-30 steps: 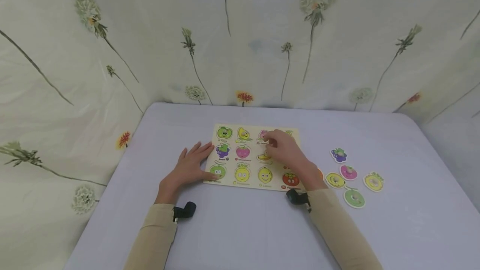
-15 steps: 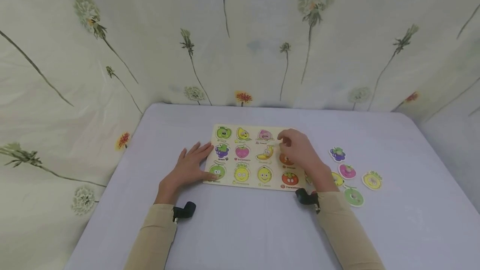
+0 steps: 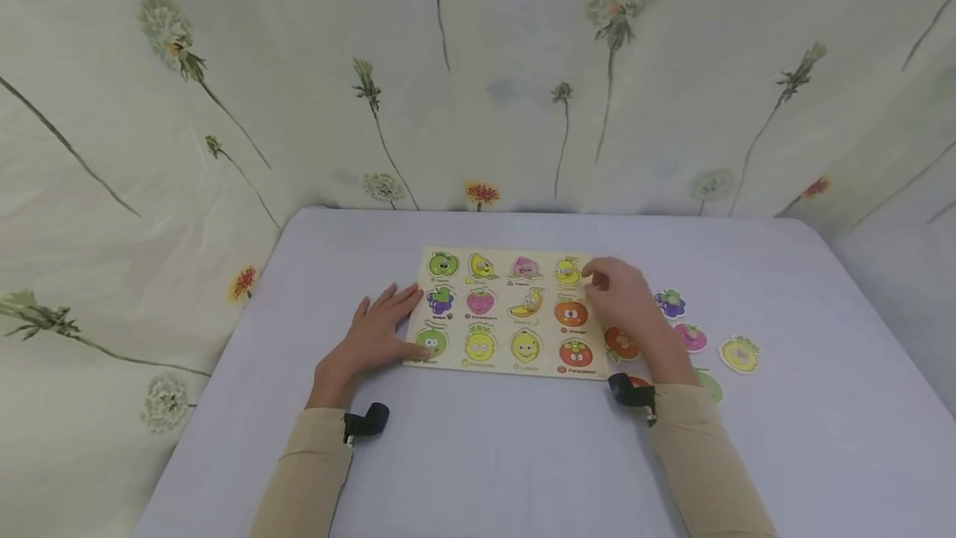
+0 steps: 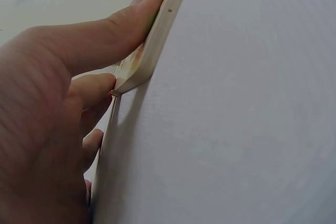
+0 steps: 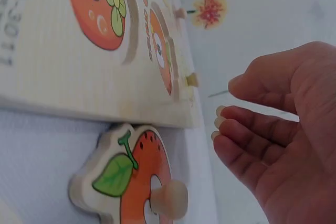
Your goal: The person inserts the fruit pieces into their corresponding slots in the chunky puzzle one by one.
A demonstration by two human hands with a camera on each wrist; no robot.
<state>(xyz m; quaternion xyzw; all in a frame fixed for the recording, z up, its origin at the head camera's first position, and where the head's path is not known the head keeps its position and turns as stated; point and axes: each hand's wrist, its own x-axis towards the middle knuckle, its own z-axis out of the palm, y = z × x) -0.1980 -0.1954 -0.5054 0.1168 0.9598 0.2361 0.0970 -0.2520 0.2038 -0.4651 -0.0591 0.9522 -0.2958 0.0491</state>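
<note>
A wooden fruit puzzle board (image 3: 503, 340) lies on the table with printed fruits in rows. My left hand (image 3: 373, 330) rests at its left side, fingers spread along the edge and thumb (image 4: 113, 40) over the near corner. The knobbed pear piece (image 3: 568, 271) sits at the board's far right corner. Just right of it, my right hand (image 3: 623, 297) hovers with loosely bent fingers. The right wrist view shows a gap between thumb and fingertips (image 5: 231, 140), with nothing held. Apple, lemon-like, peach and banana (image 3: 529, 304) pieces with knobs also sit on the board.
Loose pieces lie right of the board: an orange fruit (image 3: 621, 344) with a knob, grapes (image 3: 670, 303), a pink fruit (image 3: 690, 337), a pineapple (image 3: 739, 354) and a green fruit (image 3: 709, 388) partly behind the right forearm. A flowered cloth (image 3: 508, 131) hangs behind the table.
My right hand has moved right, from over the peach to beyond the board's far right corner, uncovering the peach, banana and pear pieces. The left hand stays in place.
</note>
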